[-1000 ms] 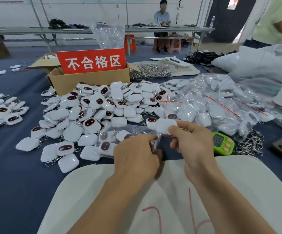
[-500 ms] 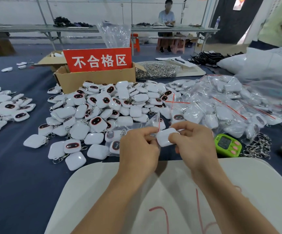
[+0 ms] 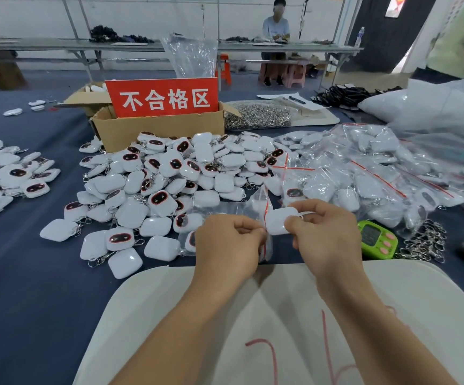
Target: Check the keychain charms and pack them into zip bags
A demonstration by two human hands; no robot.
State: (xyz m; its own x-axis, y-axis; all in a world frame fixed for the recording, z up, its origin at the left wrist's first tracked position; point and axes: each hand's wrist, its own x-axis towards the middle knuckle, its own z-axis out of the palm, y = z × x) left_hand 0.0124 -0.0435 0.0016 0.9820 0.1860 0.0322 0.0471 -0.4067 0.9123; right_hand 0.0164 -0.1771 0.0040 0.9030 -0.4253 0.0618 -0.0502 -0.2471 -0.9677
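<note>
My right hand (image 3: 326, 237) pinches a white keychain charm (image 3: 278, 220) just above the blue table. My left hand (image 3: 225, 243) pinches a clear zip bag (image 3: 262, 207) with a red seal line, its mouth right against the charm. A big heap of loose white charms (image 3: 169, 179) lies behind my hands. To the right sits a pile of bagged charms (image 3: 364, 176).
A cardboard box (image 3: 158, 129) with a red sign stands behind the heap. A green timer (image 3: 376, 241) and loose metal clasps (image 3: 425, 243) lie at right. More charms (image 3: 5, 170) sit far left. A white board (image 3: 281, 329) lies under my arms. Seated person at back.
Both hands rose slightly and closed together. The charm came from above my right hand to the bag's mouth, and the bag now stands upright between my hands.
</note>
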